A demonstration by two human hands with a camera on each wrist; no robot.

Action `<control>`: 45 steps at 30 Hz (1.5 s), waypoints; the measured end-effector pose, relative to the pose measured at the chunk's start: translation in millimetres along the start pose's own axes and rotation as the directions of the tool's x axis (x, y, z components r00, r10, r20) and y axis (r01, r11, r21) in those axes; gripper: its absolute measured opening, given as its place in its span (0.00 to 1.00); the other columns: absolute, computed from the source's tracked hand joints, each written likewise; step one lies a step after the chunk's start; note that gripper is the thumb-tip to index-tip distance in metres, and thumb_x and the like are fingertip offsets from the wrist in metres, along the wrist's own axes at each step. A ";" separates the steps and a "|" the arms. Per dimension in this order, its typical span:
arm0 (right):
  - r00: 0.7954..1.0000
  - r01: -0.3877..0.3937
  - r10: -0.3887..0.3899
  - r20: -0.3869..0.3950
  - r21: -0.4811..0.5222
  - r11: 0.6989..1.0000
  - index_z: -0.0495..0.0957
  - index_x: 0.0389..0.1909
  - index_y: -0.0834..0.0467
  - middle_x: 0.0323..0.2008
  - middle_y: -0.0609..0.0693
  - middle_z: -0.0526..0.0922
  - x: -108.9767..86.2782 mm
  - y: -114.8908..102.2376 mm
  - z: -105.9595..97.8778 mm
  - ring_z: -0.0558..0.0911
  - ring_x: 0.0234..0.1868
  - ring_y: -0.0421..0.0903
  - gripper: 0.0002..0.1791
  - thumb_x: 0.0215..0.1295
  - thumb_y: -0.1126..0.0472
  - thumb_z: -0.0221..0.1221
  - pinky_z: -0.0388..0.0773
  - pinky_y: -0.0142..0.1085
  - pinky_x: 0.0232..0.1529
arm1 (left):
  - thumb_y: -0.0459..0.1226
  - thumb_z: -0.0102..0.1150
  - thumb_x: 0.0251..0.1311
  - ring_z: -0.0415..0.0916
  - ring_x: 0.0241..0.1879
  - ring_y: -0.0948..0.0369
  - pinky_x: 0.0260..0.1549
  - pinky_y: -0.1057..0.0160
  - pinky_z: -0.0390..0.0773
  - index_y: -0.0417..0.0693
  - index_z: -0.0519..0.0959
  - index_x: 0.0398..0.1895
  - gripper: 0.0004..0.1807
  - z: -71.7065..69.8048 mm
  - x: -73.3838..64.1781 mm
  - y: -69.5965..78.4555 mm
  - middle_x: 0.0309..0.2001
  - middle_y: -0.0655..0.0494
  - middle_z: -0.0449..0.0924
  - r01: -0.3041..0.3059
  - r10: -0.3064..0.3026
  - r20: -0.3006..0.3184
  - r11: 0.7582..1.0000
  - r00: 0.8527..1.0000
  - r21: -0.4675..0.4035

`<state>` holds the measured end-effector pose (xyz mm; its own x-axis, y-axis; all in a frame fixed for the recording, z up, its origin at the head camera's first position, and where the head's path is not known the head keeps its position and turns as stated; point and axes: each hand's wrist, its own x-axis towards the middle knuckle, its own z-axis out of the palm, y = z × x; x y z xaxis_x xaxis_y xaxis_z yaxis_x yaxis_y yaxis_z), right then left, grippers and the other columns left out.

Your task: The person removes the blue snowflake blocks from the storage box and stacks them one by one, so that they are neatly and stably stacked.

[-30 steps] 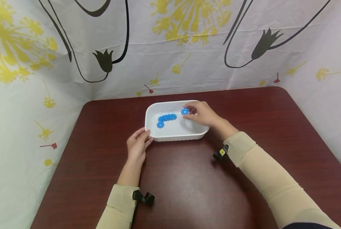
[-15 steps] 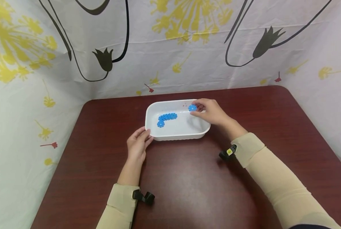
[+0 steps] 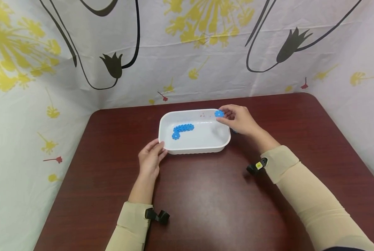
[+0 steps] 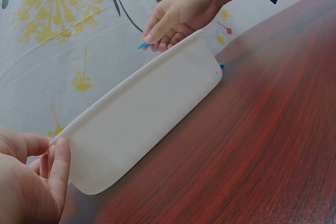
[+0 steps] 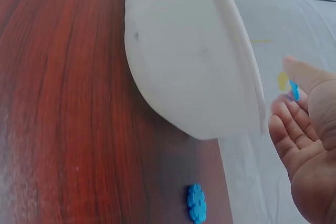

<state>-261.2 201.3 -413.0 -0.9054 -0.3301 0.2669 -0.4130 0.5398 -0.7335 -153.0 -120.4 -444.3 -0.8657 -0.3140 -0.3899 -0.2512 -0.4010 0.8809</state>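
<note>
Disc [image 3: 219, 114], one, is pinched by right hand [image 3: 241, 120]; one tray [image 3: 202, 139] is gripped by left hand [image 3: 150, 158]. Overlapping discs [image 3: 183, 128] inside: exact count unclear. Outer disc [image 5: 197, 203] beside tray: at least one.

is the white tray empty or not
Not empty: in the head view, several blue discs lie inside the white tray, towards its left end.

Tray [image 3: 202, 137] smooth plastic; table [image 3: 199, 195] glossy, wood-grained.

The hand [image 5: 314, 153] pinches a blue disc [image 5: 295, 91] near a white tray [image 5: 189, 51].
</note>
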 end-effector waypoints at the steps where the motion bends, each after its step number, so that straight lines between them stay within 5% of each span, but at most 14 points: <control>1: 1.000 -0.007 0.007 -0.004 0.002 1.000 0.81 0.52 0.65 0.38 0.57 0.85 -0.9 0.8 -1.1 0.82 0.38 0.48 0.18 0.64 0.61 0.69 0.79 0.26 0.37 | 0.31 0.68 0.63 0.80 0.35 0.61 0.46 0.61 0.87 0.39 0.80 0.57 0.19 -0.1 0.3 -0.1 0.43 0.47 0.79 0.000 0.000 -0.002 1.000 1.000 -0.008; 15: 0.993 -0.112 0.110 -0.040 -0.033 0.993 0.81 0.55 0.63 0.39 0.57 0.84 -11.8 22.9 -15.8 0.82 0.39 0.50 0.22 0.64 0.55 0.70 0.78 0.22 0.35 | 0.30 0.68 0.63 0.81 0.33 0.61 0.44 0.61 0.87 0.38 0.80 0.57 0.19 -0.3 1.7 0.6 0.43 0.48 0.80 -0.001 0.000 -0.003 1.000 1.000 -0.016; 27: 0.992 -0.123 0.121 -0.025 -0.111 0.986 0.80 0.52 0.66 0.37 0.59 0.84 -25.3 44.5 -21.5 0.82 0.38 0.52 0.21 0.64 0.57 0.70 0.75 0.21 0.34 | 0.31 0.68 0.63 0.81 0.34 0.61 0.44 0.62 0.87 0.38 0.79 0.59 0.21 0.0 0.1 1.8 0.45 0.47 0.79 0.005 -0.005 -0.001 1.000 1.000 -0.012; 45: 0.988 -0.135 0.146 0.046 -0.184 0.974 0.80 0.53 0.65 0.42 0.59 0.82 -39.6 72.0 -18.2 0.82 0.43 0.54 0.21 0.65 0.57 0.69 0.82 0.49 0.45 | 0.30 0.67 0.63 0.81 0.33 0.61 0.43 0.62 0.88 0.38 0.78 0.59 0.21 0.7 0.5 1.2 0.42 0.49 0.80 0.002 -0.002 -0.002 1.000 1.000 -0.013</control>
<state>-256.8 267.3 -465.0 -0.9506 -0.2827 0.1282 -0.2976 0.7125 -0.6355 -154.0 -120.4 -443.3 -0.8642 -0.3151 -0.3922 -0.2473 -0.4128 0.8766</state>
